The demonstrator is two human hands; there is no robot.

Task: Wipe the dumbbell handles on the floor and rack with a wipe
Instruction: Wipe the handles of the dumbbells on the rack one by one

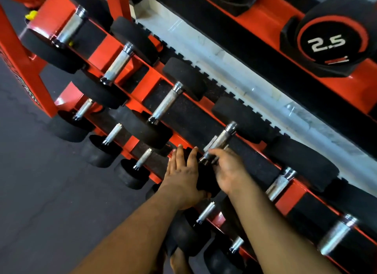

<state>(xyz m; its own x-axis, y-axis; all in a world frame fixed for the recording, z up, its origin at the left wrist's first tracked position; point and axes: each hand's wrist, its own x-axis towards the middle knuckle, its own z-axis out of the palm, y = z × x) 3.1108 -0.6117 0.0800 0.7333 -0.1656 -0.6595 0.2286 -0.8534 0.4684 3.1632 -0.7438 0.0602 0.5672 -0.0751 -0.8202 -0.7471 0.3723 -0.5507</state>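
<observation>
Wiping mid-rack: our right hand point(228, 171) fingers curl round one dumbbell handle point(221, 140), left hand point(183, 176) flat, fingers straight; many handles left.

Floor side: the dark floor point(40, 192) left of the red rack point(20, 55) lies open; approach from there is unhindered.
Middle shelf: black heads crowd the front rail; chrome handles point(167, 102) show bare gaps between paired heads, reachable from above.
Occupied slot: the left hand point(181, 178) lies flat on the near head point(204, 180), and the right hand point(228, 169) covers the lower end of that handle point(220, 141); both forearms block the approach.
Lower shelf: short handles point(143, 157) sit under the middle shelf's heads; access tight.
Right end: the 2.5 dumbbell point(330, 39) overhangs above.
</observation>
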